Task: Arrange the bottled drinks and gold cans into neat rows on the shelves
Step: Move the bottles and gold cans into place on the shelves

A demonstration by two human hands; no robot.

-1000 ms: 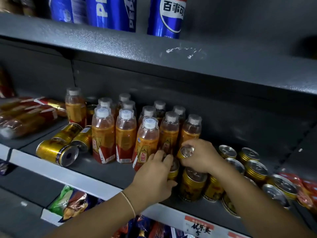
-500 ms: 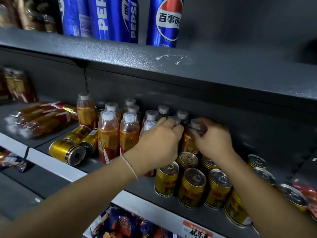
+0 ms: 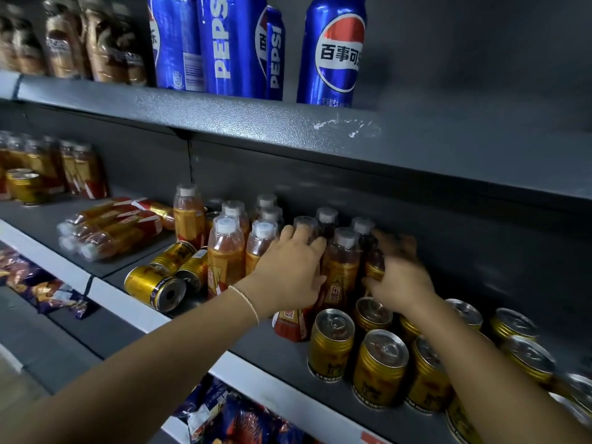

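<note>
Orange drink bottles (image 3: 226, 251) with white caps stand in rows on the middle shelf (image 3: 128, 304). My left hand (image 3: 288, 270) grips the upper part of a front-row bottle (image 3: 290, 320), fingertips reaching the caps behind. My right hand (image 3: 400, 277), motion-blurred, curls round a bottle (image 3: 373, 265) at the right end of the group. Upright gold cans (image 3: 331, 344) stand in front and to the right, under my right forearm. Three gold cans (image 3: 155, 288) lie on their sides left of the bottles. More bottles (image 3: 109, 229) lie flat further left.
Blue Pepsi cans (image 3: 230, 43) and brown bottles (image 3: 96, 40) stand on the upper shelf. More orange bottles (image 3: 80, 171) and gold cans (image 3: 24, 184) stand at the far left. Snack bags (image 3: 41, 283) fill the shelf below.
Both hands have risen from the gold cans to the bottles and moved further back among them. The view has shifted closer and leftward.
</note>
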